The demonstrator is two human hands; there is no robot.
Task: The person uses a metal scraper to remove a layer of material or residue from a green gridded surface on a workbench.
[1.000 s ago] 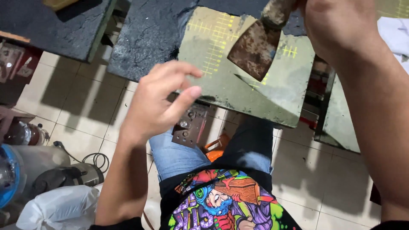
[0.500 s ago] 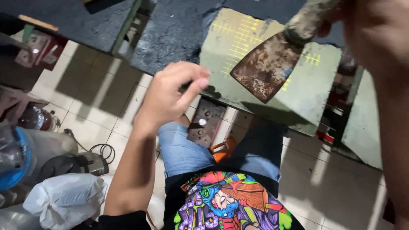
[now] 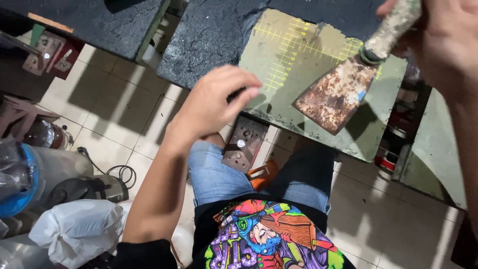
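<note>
A rusty scraper [image 3: 338, 97] is being held in the air above the bench [image 3: 348, 142], in the upper right of the view. Its wide, corroded blade is being pointed down and to the left, tilted, with a shadow being cast on the surface below; whether the blade edge is touching the surface cannot be told. The speckled handle [image 3: 396, 25] is being gripped by the right hand [image 3: 438, 35], with the fingers closed around it.

The left hand [image 3: 214, 102] is being held over the front edge of the bench, left of the blade and apart from it. Its fingers are being curled loosely inward with the fingertips drawn near the thumb; nothing can be seen gripped in it.

The bench under the scraper is being shown as an olive-green cutting mat [image 3: 294, 55] with a yellow grid, beside a cracked black coating [image 3: 214, 35] that is covering the area to the left. A second dark slab [image 3: 99, 20] is being shown further left, separated by a gap.

Below the bench edge, a brown metal plate [image 3: 244, 144] with bolt heads is being seen just above the knees, near an orange object [image 3: 264, 174]. Blue jeans [image 3: 214, 174] and a colourful printed shirt [image 3: 269, 239] are being worn. On the tiled floor [image 3: 114, 114] at the left, a white plastic bag [image 3: 74, 229], a coiled cable [image 3: 122, 174] and a blue-capped container [image 3: 20, 179] are being seen.
</note>
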